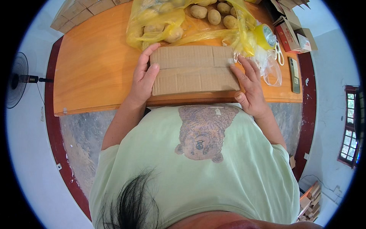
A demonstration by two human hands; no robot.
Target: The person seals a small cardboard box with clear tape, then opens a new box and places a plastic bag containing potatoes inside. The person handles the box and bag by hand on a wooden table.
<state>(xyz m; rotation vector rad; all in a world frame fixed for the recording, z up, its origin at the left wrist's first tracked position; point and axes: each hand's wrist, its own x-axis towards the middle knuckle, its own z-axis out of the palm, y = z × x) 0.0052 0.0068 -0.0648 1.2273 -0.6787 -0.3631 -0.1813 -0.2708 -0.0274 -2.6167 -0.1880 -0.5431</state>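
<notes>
A closed cardboard box (194,70) lies in front of me near the table's front edge, its two flaps meeting along a lengthwise seam. My left hand (144,74) grips its left end, the thumb on the near flap and the fingers along the far left corner. At the right end, my right hand (250,83) is spread, with a fingertip at the box's edge and the thumb apart from it. A small shiny piece, seemingly clear tape, shows at the right end of the seam. The box's underside is hidden.
Beyond the box, a yellow plastic bag (137,27) holds several potatoes (214,17). To the right are a tape roll (264,36), a clear plastic bag (271,68), white-handled scissors (279,54) and a phone (294,75). Cardboard boxes (83,15) line the wooden table's (91,65) far left.
</notes>
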